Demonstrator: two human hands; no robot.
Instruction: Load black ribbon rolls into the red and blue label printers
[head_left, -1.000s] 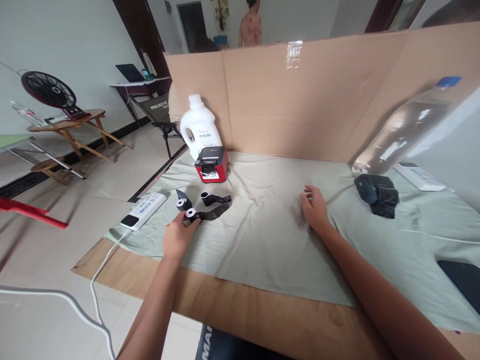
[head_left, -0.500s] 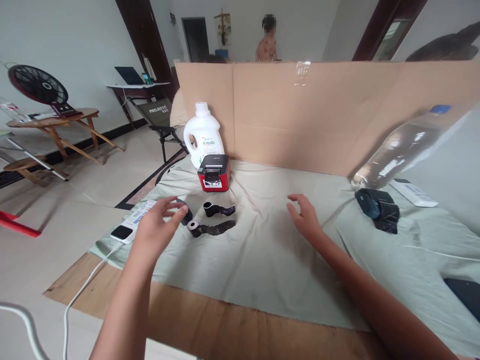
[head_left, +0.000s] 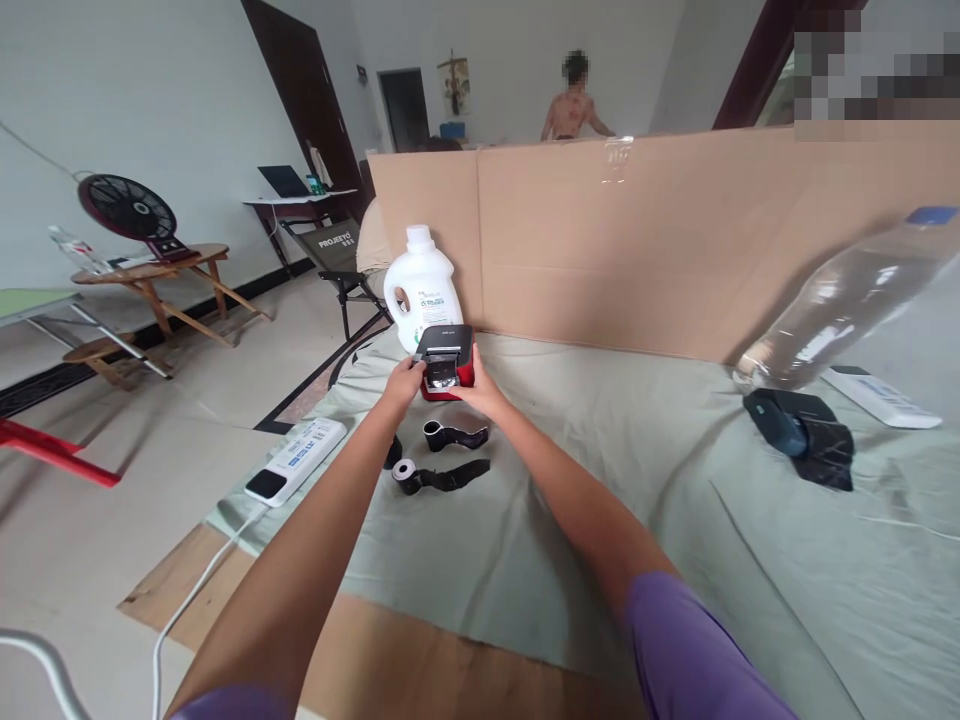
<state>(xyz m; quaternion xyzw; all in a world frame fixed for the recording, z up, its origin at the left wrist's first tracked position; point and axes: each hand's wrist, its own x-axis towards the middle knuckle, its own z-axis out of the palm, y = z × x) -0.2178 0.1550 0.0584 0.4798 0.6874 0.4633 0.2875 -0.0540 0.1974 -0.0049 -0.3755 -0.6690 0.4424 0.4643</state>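
A small red-and-black label printer [head_left: 445,344] stands at the far side of the cloth, a dark glossy strip at its front. My left hand [head_left: 405,386] grips its left front edge. Against its right side my right hand [head_left: 482,390] is closed, fingers along the red casing and thumb near the front. Whether the printer is lifted off the cloth, I cannot tell. Nearer to me lie a black roll with its end pulled out [head_left: 454,437] and a second, white-cored black roll [head_left: 442,477]. A dark object [head_left: 393,453] is partly hidden behind my left forearm.
A white jug [head_left: 421,290] stands right behind the printer, before a cardboard wall [head_left: 600,240]. A power strip [head_left: 304,460] lies left. At right are a large clear bottle [head_left: 840,300], leaning, a dark device with a black strip [head_left: 802,435] and another white strip [head_left: 885,397]. A person stands beyond.
Both my hands have reached forward and inward, from apart above the cloth to the printer, and now hold its two sides. The camera view has shifted slightly.
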